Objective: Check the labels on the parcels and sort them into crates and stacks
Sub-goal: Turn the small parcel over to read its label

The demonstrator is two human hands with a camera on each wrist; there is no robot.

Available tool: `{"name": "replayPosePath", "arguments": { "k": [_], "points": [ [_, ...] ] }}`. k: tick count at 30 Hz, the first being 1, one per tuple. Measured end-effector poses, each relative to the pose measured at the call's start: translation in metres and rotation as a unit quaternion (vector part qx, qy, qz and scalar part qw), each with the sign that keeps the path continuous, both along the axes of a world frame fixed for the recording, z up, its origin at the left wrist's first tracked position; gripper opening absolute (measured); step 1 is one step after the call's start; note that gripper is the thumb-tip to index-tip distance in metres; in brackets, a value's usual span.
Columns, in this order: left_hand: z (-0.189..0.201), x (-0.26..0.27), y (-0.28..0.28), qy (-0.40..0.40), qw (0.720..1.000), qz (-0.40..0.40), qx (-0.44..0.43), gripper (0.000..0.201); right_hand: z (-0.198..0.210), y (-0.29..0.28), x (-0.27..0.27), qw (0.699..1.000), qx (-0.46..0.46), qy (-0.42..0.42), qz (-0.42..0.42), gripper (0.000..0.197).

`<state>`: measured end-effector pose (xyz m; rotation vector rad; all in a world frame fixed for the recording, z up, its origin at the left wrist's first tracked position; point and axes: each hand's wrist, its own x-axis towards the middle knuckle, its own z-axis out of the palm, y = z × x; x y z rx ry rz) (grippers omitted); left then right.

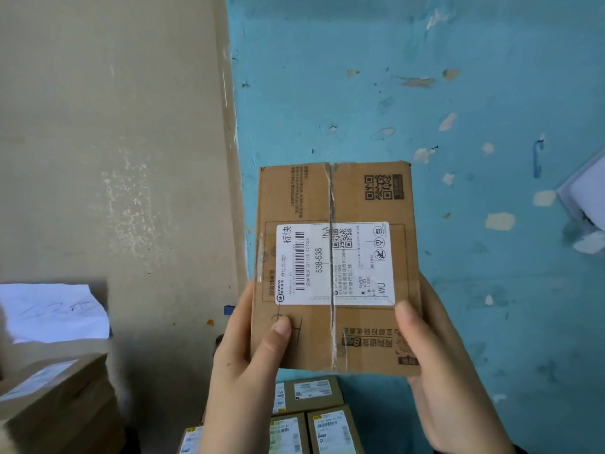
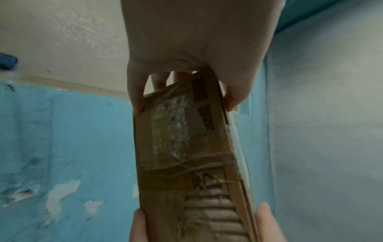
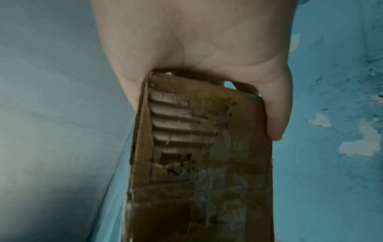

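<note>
I hold a flat brown cardboard parcel (image 1: pixel 334 267) upright in front of a blue wall, its white shipping label (image 1: pixel 335 263) facing me and reading 538-538. My left hand (image 1: pixel 248 362) grips its lower left edge, thumb on the front. My right hand (image 1: pixel 435 371) grips the lower right edge, thumb just below the label. In the left wrist view the parcel (image 2: pixel 186 147) shows its taped side, pinched by the left hand (image 2: pixel 182 68). The right wrist view shows torn cardboard on the parcel (image 3: pixel 196 155) under the right hand (image 3: pixel 207 54).
Below the parcel lie several small labelled boxes (image 1: pixel 311 417). A stack of cardboard boxes (image 1: pixel 55 398) stands at the lower left, with a white paper sheet (image 1: pixel 52 311) behind it. A white object (image 1: pixel 586 198) juts in at the right edge.
</note>
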<state>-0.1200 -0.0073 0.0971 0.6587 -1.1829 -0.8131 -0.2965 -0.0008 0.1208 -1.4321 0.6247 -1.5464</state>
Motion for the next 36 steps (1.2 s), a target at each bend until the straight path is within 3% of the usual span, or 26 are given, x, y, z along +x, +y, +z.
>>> {"name": "replayPosePath", "arguments": {
  "k": [2,5,12,16,20,21,23,25,28,33,36],
  "points": [
    [-0.002,0.000,-0.001,-0.003,0.999,0.039,0.004,0.063,-0.005,-0.007,-0.004,1.000,0.013,0.003,0.024,0.097],
    [0.001,0.000,-0.002,0.003,0.996,0.088,0.005,0.037,-0.012,-0.015,-0.005,1.000,0.018,-0.012,0.020,0.101],
    [-0.003,0.001,-0.007,-0.021,0.993,0.115,0.017,0.042,-0.023,-0.032,0.002,0.991,0.046,-0.119,-0.035,0.113],
    [-0.006,0.005,-0.009,-0.060,0.987,0.147,0.022,0.040,-0.024,-0.028,0.002,0.994,0.068,-0.085,0.017,0.107],
    [-0.003,0.005,-0.007,-0.078,0.982,0.172,0.011,0.038,-0.025,-0.031,0.003,0.981,0.121,-0.120,0.095,0.101],
    [-0.001,0.004,-0.005,-0.081,0.983,0.163,0.007,0.035,-0.025,-0.030,0.003,0.976,0.129,-0.133,0.113,0.101],
    [0.002,0.004,-0.001,-0.104,0.986,0.132,0.006,0.048,-0.025,-0.025,0.004,0.969,0.127,-0.148,0.151,0.100],
    [0.004,0.002,0.002,-0.132,0.985,0.111,0.014,0.058,-0.024,-0.020,0.004,0.964,0.111,-0.155,0.188,0.091],
    [0.003,0.000,0.004,-0.173,0.978,0.113,-0.004,0.057,-0.026,-0.020,0.004,0.962,0.094,-0.144,0.213,0.076],
    [-0.004,0.000,0.002,-0.172,0.980,0.089,0.034,0.049,-0.031,-0.020,0.006,0.972,0.076,-0.122,0.185,0.058],
    [-0.009,0.002,0.003,-0.156,0.985,0.053,0.045,0.058,-0.031,-0.018,0.010,0.986,0.059,-0.077,0.139,0.060]
  ]
}}
